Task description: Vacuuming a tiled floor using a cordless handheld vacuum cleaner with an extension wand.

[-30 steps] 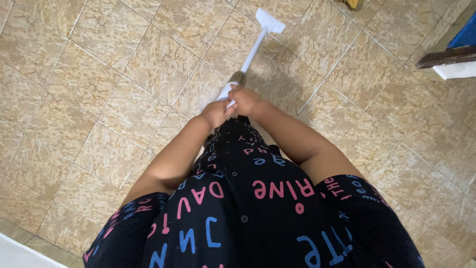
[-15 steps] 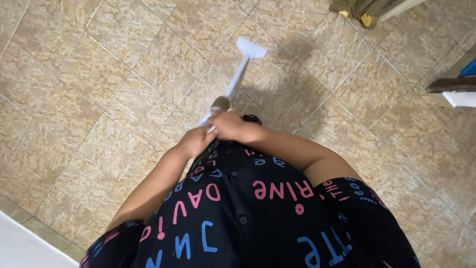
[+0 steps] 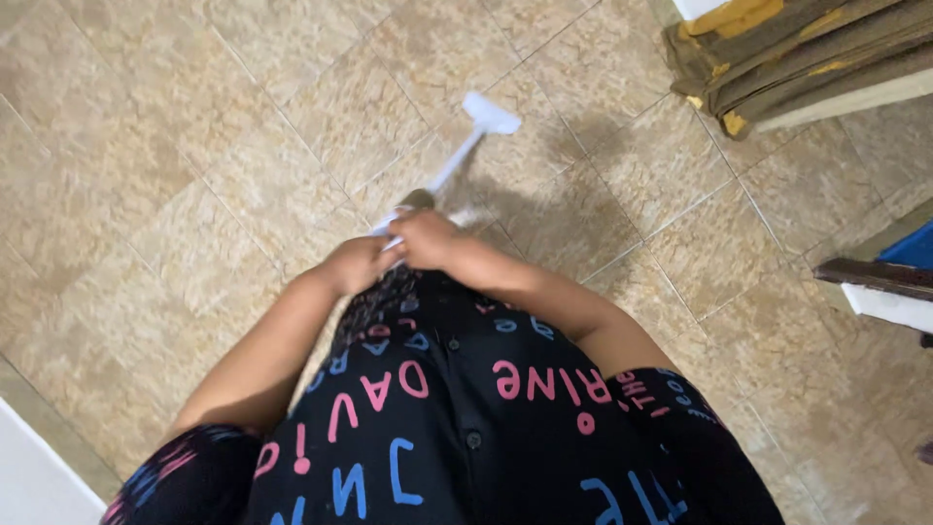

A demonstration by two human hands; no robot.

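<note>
I look down over a black shirt with coloured letters at a tan tiled floor [image 3: 175,146]. A white long-handled floor tool [image 3: 457,156] slants away from me, its flat head [image 3: 489,113] resting on the tiles. My left hand [image 3: 355,262] grips the near end of the handle. My right hand [image 3: 420,238] is closed on the handle just beyond it, touching the left hand. The grip part of the handle is hidden under both hands.
A stack of folded olive and yellow cloth [image 3: 777,58] lies on a white-edged surface at the top right. A dark wooden edge with a blue and white piece [image 3: 884,282] juts in at the right. A white surface [image 3: 34,476] fills the bottom left corner.
The view has shifted, bringing the folded cloth stack further into the frame. The tool's head has swept left across the tiles, and both hands have moved left with the handle.
</note>
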